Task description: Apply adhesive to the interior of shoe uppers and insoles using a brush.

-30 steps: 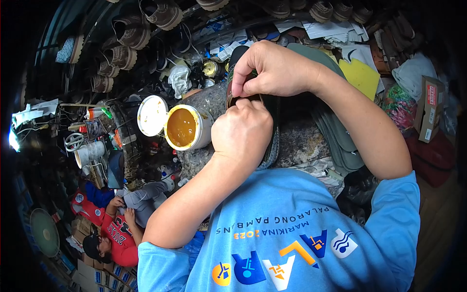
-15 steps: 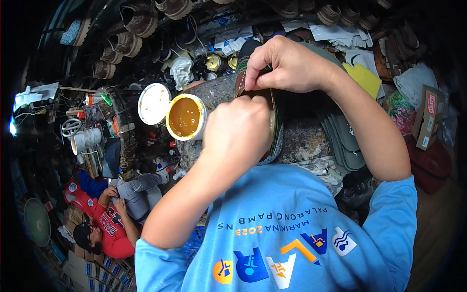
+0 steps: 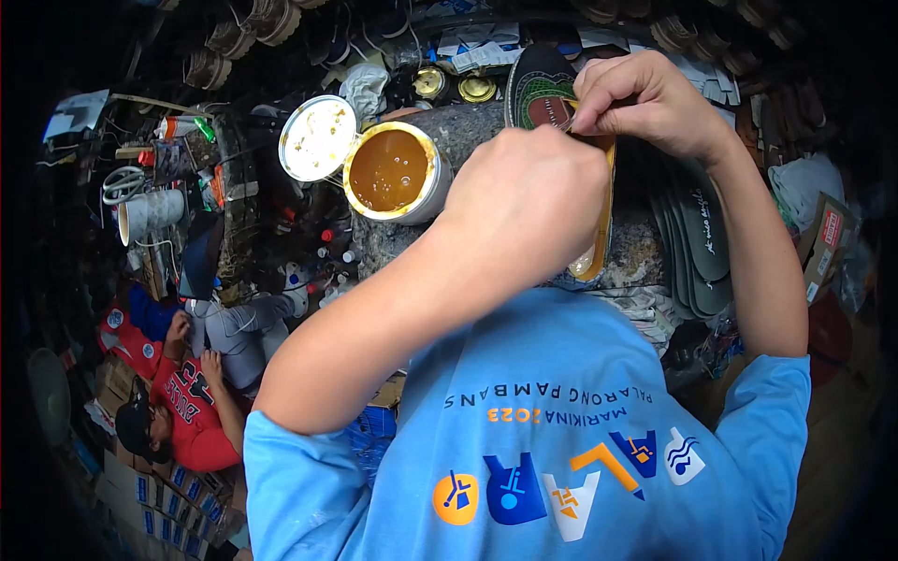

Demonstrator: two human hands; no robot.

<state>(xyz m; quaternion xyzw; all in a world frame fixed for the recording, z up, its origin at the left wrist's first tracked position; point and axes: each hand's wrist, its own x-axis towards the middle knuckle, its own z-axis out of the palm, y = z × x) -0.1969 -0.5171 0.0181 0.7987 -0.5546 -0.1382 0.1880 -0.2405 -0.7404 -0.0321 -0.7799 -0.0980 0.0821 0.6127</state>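
Note:
A shoe (image 3: 543, 98) with a dark toe, green trim, a brown middle part with white stitches and a yellow lower edge lies across the work surface in front of me. My left hand (image 3: 533, 201) is closed in a fist over the shoe's middle, its fingertips hidden underneath. Just right of it, my right hand (image 3: 645, 98) pinches with thumb and forefinger at the brown part. A thin piece shows at those fingertips, too small to name. Left of the shoe stands an open tub (image 3: 391, 173) of amber, glue-like liquid, its smeared white lid (image 3: 318, 137) tipped beside it.
Several dark green soles (image 3: 697, 252) are stacked on the right, near a cardboard box (image 3: 825, 238). Small open tins (image 3: 477, 89) and a crumpled white bag (image 3: 365, 89) sit behind the tub. A person in red (image 3: 192, 411) sits at the lower left.
The shoe and both hands have shifted right in the picture, and more of the shoe's toe and yellow edge shows. My right hand remains pinched and my left stays closed.

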